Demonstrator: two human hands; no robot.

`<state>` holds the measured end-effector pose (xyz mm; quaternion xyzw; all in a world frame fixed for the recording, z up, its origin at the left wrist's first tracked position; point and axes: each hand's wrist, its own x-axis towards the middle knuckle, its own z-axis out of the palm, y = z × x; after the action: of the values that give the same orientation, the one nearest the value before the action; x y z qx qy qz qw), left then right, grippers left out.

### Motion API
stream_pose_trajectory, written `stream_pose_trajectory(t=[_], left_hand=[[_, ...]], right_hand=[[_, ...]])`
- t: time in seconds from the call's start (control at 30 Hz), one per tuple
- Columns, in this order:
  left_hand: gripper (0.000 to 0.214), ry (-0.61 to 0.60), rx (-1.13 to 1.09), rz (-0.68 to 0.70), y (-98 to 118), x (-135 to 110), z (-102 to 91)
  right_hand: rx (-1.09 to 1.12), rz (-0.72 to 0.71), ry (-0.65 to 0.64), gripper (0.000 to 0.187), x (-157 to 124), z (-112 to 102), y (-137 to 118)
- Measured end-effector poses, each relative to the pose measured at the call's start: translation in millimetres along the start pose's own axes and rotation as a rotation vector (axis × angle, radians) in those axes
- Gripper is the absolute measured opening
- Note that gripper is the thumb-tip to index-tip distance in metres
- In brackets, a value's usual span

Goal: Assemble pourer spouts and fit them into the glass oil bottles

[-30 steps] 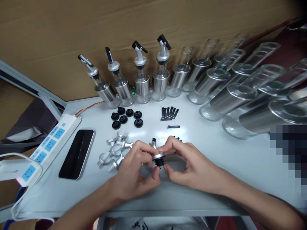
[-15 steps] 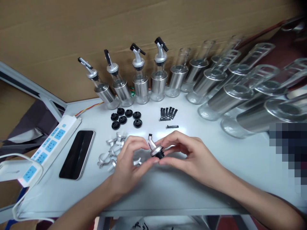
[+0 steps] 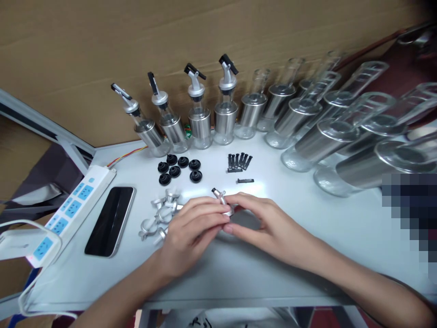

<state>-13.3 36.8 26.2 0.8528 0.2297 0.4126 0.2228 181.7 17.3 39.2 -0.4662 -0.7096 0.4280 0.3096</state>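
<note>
Between my two hands is a silver pourer spout (image 3: pixel 221 197) with a black tip, held just above the table. My left hand (image 3: pixel 194 230) is closed over its left side, fingers stretched across the base. My right hand (image 3: pixel 262 223) pinches the spout from the right between thumb and fingers. The lower part of the spout is mostly hidden by my fingers. Left of my left hand lies a heap of silver spout bodies (image 3: pixel 149 225). Beyond the hands are several black stoppers (image 3: pixel 175 171) and a group of small black levers (image 3: pixel 235 170), one lever (image 3: pixel 245 181) lying apart.
Along the cardboard wall (image 3: pixel 136 41) stand several steel-sleeved glass bottles with pourers (image 3: pixel 200 125). Several bottles without pourers (image 3: pixel 303 120) fill the right side. At left lie a phone (image 3: pixel 109 222) and a white power strip (image 3: pixel 73 207) with a plugged-in cable.
My left hand has closed over the pourer spout, its fingers now covering the base and the black stopper seen before. The spout has turned, its tip leaning further left.
</note>
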Motion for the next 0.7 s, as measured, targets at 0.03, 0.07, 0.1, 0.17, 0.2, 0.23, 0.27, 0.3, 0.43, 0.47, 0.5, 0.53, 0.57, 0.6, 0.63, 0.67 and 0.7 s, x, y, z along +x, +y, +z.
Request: stream_pose_trajectory(t=[0.03,0.07,0.1,0.17,0.2,0.23,0.27,0.3,0.43,0.47,0.5,0.53,0.57,0.6,0.63,0.67,0.7], left_hand=[[0.022,-0.004,-0.003,0.014,0,0,0.2],[0.023,0.006,0.002,0.020,0,-1,0.3],[0.024,0.033,0.020,0.015,1,-1,0.1],[0.024,0.098,0.082,-0.026,2,-2,-0.9],[0.023,0.113,0.109,-0.050,3,-2,-1.7],[0.024,0.112,0.123,-0.071,3,-3,-2.4],[0.025,0.097,0.123,-0.082,3,-3,-2.9],[0.026,0.073,0.110,-0.086,3,-3,-3.2],[0.026,0.020,0.070,-0.097,2,-3,-2.0],[0.026,0.023,0.071,-0.101,2,-3,-1.3],[0.027,0.028,0.074,-0.108,2,-3,-0.6],[0.027,0.034,0.076,-0.113,2,-3,0.0],[0.027,0.039,0.075,-0.121,2,-4,0.5],[0.027,0.044,0.071,-0.129,2,-4,1.0],[0.026,0.050,0.065,-0.138,1,-4,1.4],[0.026,0.051,0.059,-0.145,1,-4,1.7],[0.024,0.053,0.056,-0.151,1,-4,2.0]], right_hand=[[-0.031,-0.025,0.021,0.021,1,0,0],[-0.035,-0.041,0.036,0.019,1,0,0],[-0.014,-0.042,0.044,0.017,1,0,-1],[0.079,-0.003,0.054,0.018,1,0,-2],[0.133,0.024,0.056,0.020,0,1,-2],[0.174,0.050,0.052,0.021,-1,1,-2],[0.193,0.062,0.041,0.022,-2,2,-2],[0.187,0.060,0.023,0.023,-3,2,-2],[0.034,-0.075,-0.054,0.024,-2,-1,-3],[-0.005,-0.113,-0.041,0.022,-1,-4,-2],[-0.054,-0.138,0.003,0.020,0,-8,0],[-0.123,-0.154,0.072,0.018,2,-12,3],[-0.218,-0.148,0.161,0.019,4,-16,8],[-0.342,-0.125,0.260,0.019,6,-21,14],[-0.487,-0.090,0.327,0.019,8,-25,21],[-0.630,-0.036,0.369,0.019,9,-28,28],[-0.745,0.016,0.378,0.018,10,-30,35]])
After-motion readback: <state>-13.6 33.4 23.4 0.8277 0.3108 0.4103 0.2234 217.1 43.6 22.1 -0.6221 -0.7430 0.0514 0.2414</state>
